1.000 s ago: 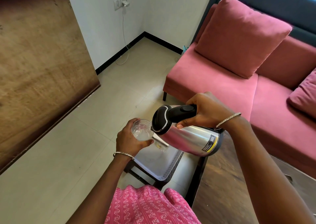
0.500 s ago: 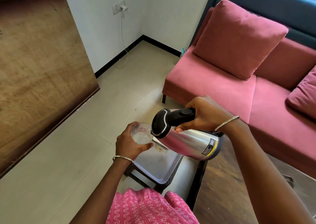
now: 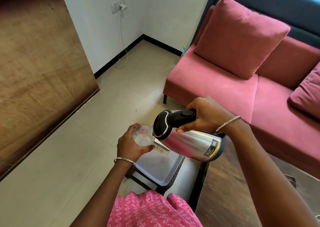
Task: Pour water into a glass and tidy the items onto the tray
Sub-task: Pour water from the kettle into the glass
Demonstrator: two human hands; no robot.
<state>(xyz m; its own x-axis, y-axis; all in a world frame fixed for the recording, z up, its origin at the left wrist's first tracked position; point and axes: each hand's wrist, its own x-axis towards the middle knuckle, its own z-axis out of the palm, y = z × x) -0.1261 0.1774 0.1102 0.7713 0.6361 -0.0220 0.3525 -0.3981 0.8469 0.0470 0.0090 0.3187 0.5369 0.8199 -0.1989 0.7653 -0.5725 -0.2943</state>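
Note:
My right hand (image 3: 206, 115) grips the black handle of a steel electric kettle (image 3: 192, 144), which is tipped far over to the left. Its black lid and spout touch the rim of a clear glass (image 3: 142, 136) that my left hand (image 3: 129, 146) holds from below and the left. Some water lies in the bottom of the glass. Both are held above a white tray (image 3: 162, 167), which rests on a small dark stand under my hands.
A dark wooden table (image 3: 225, 192) runs along the right under my right arm. A pink sofa (image 3: 216, 81) with cushions stands beyond it. A brown panel (image 3: 34, 67) fills the left, with a wall socket and a hanging cable behind.
The kettle and glass have stayed together and sunk slightly in view. The water level in the glass looks a little higher than before.

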